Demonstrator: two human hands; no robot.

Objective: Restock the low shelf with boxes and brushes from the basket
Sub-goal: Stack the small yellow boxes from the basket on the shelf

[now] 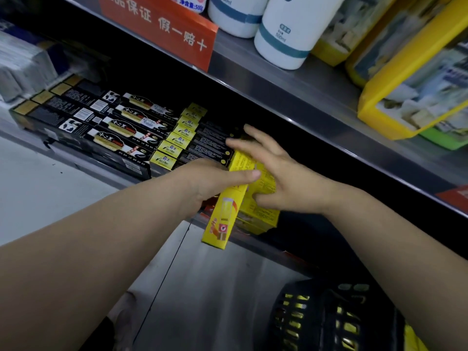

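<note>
the left hand [215, 178] grips a long yellow box [224, 219] near its top; the right hand [278, 178], fingers spread, presses the yellow stack [260, 214], likely steadying it.

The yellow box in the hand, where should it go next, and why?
Probably slide it forward onto the low shelf. The left hand grips the yellow box, whose lower end sticks out past the shelf edge, while the right hand rests on the yellow stack beside it.
</note>
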